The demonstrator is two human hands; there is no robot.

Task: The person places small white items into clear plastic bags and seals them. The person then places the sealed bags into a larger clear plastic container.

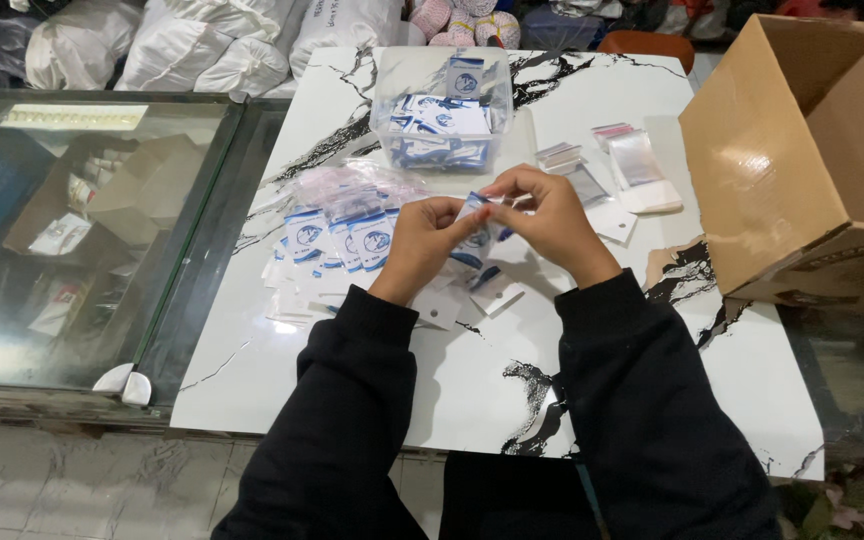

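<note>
Both hands pinching one small blue-and-white card packet, just in front of the clear plastic tub (440, 120).

Left hand (422, 245) and right hand (550, 215) have fingertips pressed on the packet (474, 235); keep grip at the edges, square it first. Loose pile of packets (337, 245) left-front of tub, empty clear bags (632, 160) right of it, cardboard box (802, 150) further right.

Small white-and-blue packet (474, 228) pinched between both hands

It is a flat, clear-sleeved card with a blue round mark, held upright above the marble table's middle, just right of a fanned pile of matching packets (337, 245).
</note>
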